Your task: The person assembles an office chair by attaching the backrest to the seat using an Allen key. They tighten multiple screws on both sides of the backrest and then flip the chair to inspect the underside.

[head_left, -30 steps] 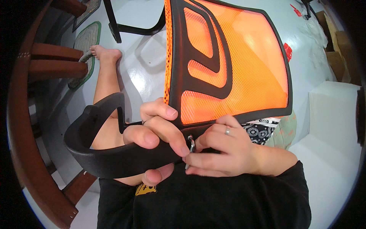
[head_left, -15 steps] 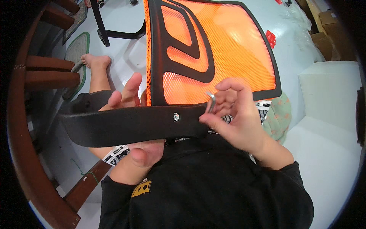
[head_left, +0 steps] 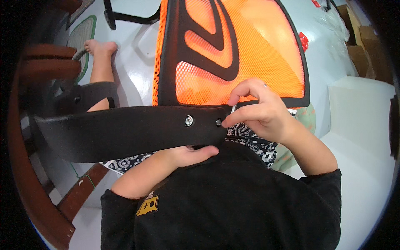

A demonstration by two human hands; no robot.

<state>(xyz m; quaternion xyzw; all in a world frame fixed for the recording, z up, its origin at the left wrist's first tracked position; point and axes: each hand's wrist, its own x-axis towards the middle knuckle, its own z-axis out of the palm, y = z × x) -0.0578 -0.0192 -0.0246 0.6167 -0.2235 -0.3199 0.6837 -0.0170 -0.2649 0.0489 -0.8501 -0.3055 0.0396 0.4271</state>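
A black, curved chair armrest (head_left: pixel 125 131) lies across my lap, its right end against the lower edge of an orange mesh chair back (head_left: pixel 266 58) with a black frame. One silver bolt (head_left: pixel 188 121) sits in the armrest; a second bolt (head_left: pixel 218 122) shows close to its right end. My left hand (head_left: pixel 191 156) holds the armrest from below, thumb along the lower edge, fingers hidden behind it. My right hand (head_left: pixel 260 110) pinches a small silver hex key (head_left: pixel 233 109), partly covered by the fingers. Its thumb tip is right beside the second bolt.
Brown wooden furniture legs (head_left: pixel 54 62) stand at the left. A black metal frame (head_left: pixel 133 17) lies on the floor at the top. To the right are a white seat (head_left: pixel 354 125), clear plastic wrapping (head_left: pixel 333 31) and cardboard (head_left: pixel 366 54). A bare foot (head_left: pixel 100 48) rests near a green-edged mat (head_left: pixel 83 35).
My right hand has brought the hex key down to the armrest's right end, where the second bolt now shows. My left hand has slid rightward under the armrest.
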